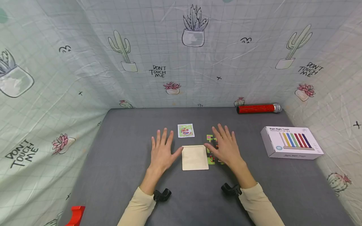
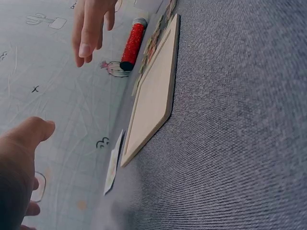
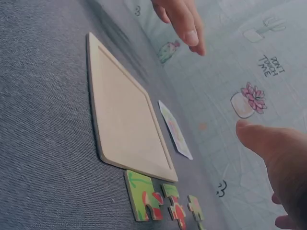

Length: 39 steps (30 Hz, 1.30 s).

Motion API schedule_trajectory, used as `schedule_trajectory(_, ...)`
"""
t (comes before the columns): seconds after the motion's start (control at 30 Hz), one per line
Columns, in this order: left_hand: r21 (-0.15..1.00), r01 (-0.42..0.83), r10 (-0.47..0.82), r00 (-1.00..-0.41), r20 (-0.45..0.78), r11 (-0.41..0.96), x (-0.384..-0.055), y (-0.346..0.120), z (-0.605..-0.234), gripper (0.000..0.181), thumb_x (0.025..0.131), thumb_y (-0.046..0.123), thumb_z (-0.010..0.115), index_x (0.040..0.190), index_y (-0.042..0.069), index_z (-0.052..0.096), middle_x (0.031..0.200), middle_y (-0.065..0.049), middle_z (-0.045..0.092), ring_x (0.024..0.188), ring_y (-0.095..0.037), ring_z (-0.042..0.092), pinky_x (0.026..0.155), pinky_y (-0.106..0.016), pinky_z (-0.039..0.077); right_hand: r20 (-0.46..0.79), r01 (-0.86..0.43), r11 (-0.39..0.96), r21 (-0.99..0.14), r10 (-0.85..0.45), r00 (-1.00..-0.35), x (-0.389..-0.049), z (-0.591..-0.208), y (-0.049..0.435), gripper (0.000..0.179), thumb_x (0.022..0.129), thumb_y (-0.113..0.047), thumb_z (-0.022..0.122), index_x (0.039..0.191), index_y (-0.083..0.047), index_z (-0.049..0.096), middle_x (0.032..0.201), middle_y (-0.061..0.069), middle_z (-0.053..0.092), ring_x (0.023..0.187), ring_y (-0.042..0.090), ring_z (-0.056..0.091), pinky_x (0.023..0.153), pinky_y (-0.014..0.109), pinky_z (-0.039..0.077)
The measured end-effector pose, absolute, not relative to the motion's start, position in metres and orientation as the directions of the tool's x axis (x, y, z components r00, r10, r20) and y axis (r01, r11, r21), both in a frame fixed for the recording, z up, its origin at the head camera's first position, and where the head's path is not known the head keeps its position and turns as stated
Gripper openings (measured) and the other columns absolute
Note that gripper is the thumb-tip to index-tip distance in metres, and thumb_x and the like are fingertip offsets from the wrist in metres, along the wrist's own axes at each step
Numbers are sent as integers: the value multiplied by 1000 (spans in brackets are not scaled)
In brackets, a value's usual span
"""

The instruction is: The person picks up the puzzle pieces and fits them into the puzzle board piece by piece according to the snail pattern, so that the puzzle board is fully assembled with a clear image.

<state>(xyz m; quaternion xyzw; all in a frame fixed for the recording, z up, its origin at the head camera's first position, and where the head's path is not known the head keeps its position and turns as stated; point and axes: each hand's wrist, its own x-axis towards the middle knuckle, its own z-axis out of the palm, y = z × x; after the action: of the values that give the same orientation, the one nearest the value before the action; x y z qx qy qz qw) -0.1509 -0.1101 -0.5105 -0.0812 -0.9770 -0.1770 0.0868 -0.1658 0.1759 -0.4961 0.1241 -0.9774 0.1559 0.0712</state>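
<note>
A pale wooden puzzle tray [image 1: 195,158] with a raised rim lies bare in the middle of the grey table. My left hand [image 1: 161,153] hovers at its left with fingers spread, holding nothing. On the other side my right hand [image 1: 226,147] is held over several puzzle pieces [image 1: 211,160], fingers likewise spread. Green and red printing shows on the pieces [image 3: 143,194] in the right wrist view; in the head view the hand partly covers them. Beyond the tray lies a small picture card [image 1: 186,130] with a green and purple print.
At the back right lies a red tube with a silver end [image 1: 258,108]. A white box picturing a bead abacus [image 1: 291,142] sits on the right. Near the front left is a red curved object [image 1: 75,216], cut off by the frame. Printed cloth [image 1: 181,62] walls the table.
</note>
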Motion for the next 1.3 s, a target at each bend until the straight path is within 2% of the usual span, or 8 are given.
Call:
schedule_trajectory(0.17,346,204,128,-965,231,916,-149,-111,-511,83,93,66,53,157,16,36,166,-13,27,157,-36,12,127,-63,12,236,-316,895,-314,-248,-940,-171,-496,178,82,91,-56,65,155,-11,38,162,17,33,149,43,30,121,67,24)
schedule_trajectory(0.33,352,240,139,-947,289,905,-145,-111,-512,78,93,60,58,152,11,43,160,-16,37,153,-37,25,126,-62,20,302,-364,874,-323,-269,-914,-177,-500,180,80,89,-50,70,151,-7,43,155,19,43,141,42,41,116,66,35)
schedule_trajectory(0.57,350,269,145,-929,341,898,-136,-109,-517,72,92,54,64,146,8,51,152,-19,48,147,-40,38,122,-62,28,305,-382,862,-333,-285,-909,-184,-509,185,76,90,-48,70,150,-9,46,151,15,47,134,37,45,104,60,43)
schedule_trajectory(0.9,383,340,174,-897,407,859,-121,-104,-527,65,90,44,70,137,2,58,141,-20,58,137,-40,51,115,-59,42,272,-379,855,-354,-293,-917,-195,-518,187,68,90,-44,72,145,-8,52,143,15,53,127,36,48,93,54,42)
schedule_trajectory(1.3,384,378,274,-914,298,842,-104,-99,-539,71,90,48,71,140,0,56,145,-18,56,139,-36,50,117,-55,41,194,-340,868,-362,-286,-938,-208,-528,190,55,91,-41,72,133,-6,63,129,15,59,113,34,49,83,47,39)
